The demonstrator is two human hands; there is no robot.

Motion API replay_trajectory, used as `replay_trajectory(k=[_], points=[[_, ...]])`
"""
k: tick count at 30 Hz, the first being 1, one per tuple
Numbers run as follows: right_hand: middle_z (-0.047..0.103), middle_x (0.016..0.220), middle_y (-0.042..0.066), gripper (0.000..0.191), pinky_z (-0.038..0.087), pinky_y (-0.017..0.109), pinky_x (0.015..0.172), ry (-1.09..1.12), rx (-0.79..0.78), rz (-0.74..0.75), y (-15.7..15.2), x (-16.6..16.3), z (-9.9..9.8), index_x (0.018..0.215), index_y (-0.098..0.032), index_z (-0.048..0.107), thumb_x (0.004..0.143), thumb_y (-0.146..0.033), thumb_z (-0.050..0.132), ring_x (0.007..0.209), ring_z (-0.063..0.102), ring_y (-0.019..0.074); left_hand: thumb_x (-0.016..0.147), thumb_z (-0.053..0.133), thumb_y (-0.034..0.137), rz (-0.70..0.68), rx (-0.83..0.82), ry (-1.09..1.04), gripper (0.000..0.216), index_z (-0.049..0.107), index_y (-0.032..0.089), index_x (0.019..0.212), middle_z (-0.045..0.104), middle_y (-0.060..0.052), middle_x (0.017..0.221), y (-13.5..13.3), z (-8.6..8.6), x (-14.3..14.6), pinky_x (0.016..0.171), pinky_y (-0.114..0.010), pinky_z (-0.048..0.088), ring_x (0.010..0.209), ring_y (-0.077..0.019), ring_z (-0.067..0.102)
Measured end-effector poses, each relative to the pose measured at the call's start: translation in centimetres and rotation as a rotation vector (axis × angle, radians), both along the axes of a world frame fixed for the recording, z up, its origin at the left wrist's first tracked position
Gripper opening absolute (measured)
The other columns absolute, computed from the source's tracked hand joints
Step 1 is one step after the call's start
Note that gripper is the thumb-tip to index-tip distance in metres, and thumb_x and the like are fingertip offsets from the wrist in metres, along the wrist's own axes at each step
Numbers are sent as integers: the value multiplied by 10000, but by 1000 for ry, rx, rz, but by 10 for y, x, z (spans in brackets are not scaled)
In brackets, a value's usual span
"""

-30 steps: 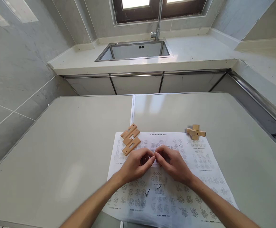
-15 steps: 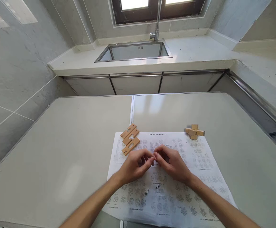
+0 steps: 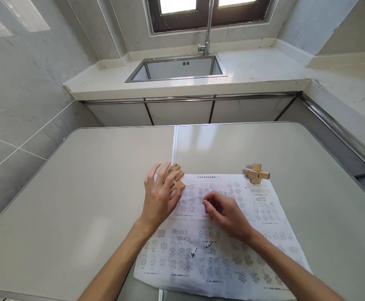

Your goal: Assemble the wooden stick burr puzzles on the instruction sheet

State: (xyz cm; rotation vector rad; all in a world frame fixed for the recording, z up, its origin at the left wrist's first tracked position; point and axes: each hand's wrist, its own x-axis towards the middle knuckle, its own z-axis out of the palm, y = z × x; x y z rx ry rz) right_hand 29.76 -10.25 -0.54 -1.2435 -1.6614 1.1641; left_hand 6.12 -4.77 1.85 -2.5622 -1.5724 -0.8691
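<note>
My left hand (image 3: 159, 196) is open, its fingers spread over the flat wooden puzzle pieces (image 3: 179, 185) at the upper left of the printed sheet. It covers much of them, and I cannot tell whether the fingertips touch the wood. My right hand (image 3: 224, 211) is over the middle of the sheet, thumb and fingertips pinched together, with nothing visible between them. Under both forearms lies the large white paper sheet (image 3: 214, 267), printed with rows of small diagrams. An assembled wooden block puzzle (image 3: 257, 173), shaped like a cross, stands at the sheet's upper right corner.
The pale table (image 3: 85, 200) has a seam down its middle. Behind it runs a white counter (image 3: 258, 67) with a metal sink (image 3: 176, 68) and a tap (image 3: 206, 44) below a window. A tiled wall (image 3: 22, 92) borders the left side.
My left hand has left my right fingertips, moved up and left to the flat wooden pieces, and spread its fingers. My right hand has stayed in nearly the same place, still pinched.
</note>
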Motion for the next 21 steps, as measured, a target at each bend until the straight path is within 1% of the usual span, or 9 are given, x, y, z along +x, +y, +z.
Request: replay_trajectory(k=[3,5,7,10,14,19,21], points=[[610,708,-2,215,447,297,569,-6,4,-2,0,0,0,925,-237,597,1070,-375,520,608,550,168,1002,666,404,39,-32,73,521,530,298,1494,415,-105,1690,1,-7,-2,1244,-660,282,1589,-428,267],[608,704,-5,212,444,295,568,-8,1,-3,0,0,0,923,-236,597,1068,-369,521,606,550,167,1003,658,441,45,-59,102,572,497,293,1532,386,-112,1706,2,-11,-4,1266,-678,236,1598,-431,255],[607,704,-7,210,442,294,571,-2,-7,-3,0,0,0,922,-237,596,1069,-367,520,607,550,166,1010,640,465,44,-96,123,578,491,282,1539,395,-117,1701,4,-15,-5,1279,-681,212,1590,-425,285],[608,709,-4,211,447,295,579,3,-15,-1,0,0,1,919,-238,594,1068,-368,521,611,554,168,1025,608,486,44,-145,140,572,491,262,1539,408,-120,1695,5,-18,-6,1287,-675,212,1577,-412,328],[614,713,2,227,443,294,559,3,-13,11,-1,1,3,928,-238,597,1075,-386,509,609,559,172,1030,592,506,29,-192,121,606,449,261,1567,393,-124,1704,5,-19,-6,1296,-673,216,1584,-391,334],[605,703,-3,228,438,292,552,-7,7,8,0,1,2,927,-238,597,1076,-389,510,598,542,168,1038,577,502,11,-222,93,616,422,232,1570,429,-152,1675,4,-21,-6,1305,-679,207,1588,-379,338],[607,702,-2,225,442,295,555,-5,7,8,0,0,2,931,-238,598,1076,-387,510,599,548,170,1040,576,488,1,-233,74,606,420,227,1564,438,-159,1665,4,-22,-6,1302,-677,225,1581,-378,351]])
